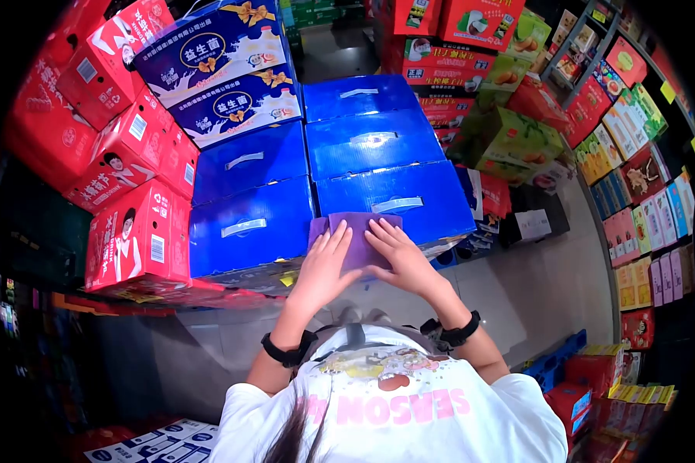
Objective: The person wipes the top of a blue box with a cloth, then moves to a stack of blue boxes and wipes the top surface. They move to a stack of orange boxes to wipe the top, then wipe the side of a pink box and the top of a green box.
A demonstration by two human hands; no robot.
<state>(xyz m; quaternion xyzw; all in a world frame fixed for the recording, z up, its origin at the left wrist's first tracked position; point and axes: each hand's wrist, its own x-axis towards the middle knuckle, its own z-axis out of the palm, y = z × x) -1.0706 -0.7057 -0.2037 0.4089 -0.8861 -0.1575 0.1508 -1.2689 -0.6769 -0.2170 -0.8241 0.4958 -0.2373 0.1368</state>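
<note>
A purple cloth [357, 245] lies folded over the front edge of the blue cartons, under both of my hands. My left hand [328, 266] rests flat on its left part, fingers stretched out. On its right part lies my right hand [400, 258], fingers spread and pointing away from me. Beneath the cloth are a blue carton with a white handle [432, 202] on the right and another blue carton [274, 248] on the left. More blue cartons [363, 131] with handles sit behind these in rows.
Red drink cartons [139, 239] are stacked at the left. Printed blue boxes [232, 108] stand higher at the back left. Red boxes [448, 62] and green boxes [517, 143] rise at the back right. Shelves of packaged goods [649, 185] line the far right, beyond a tiled aisle [571, 231].
</note>
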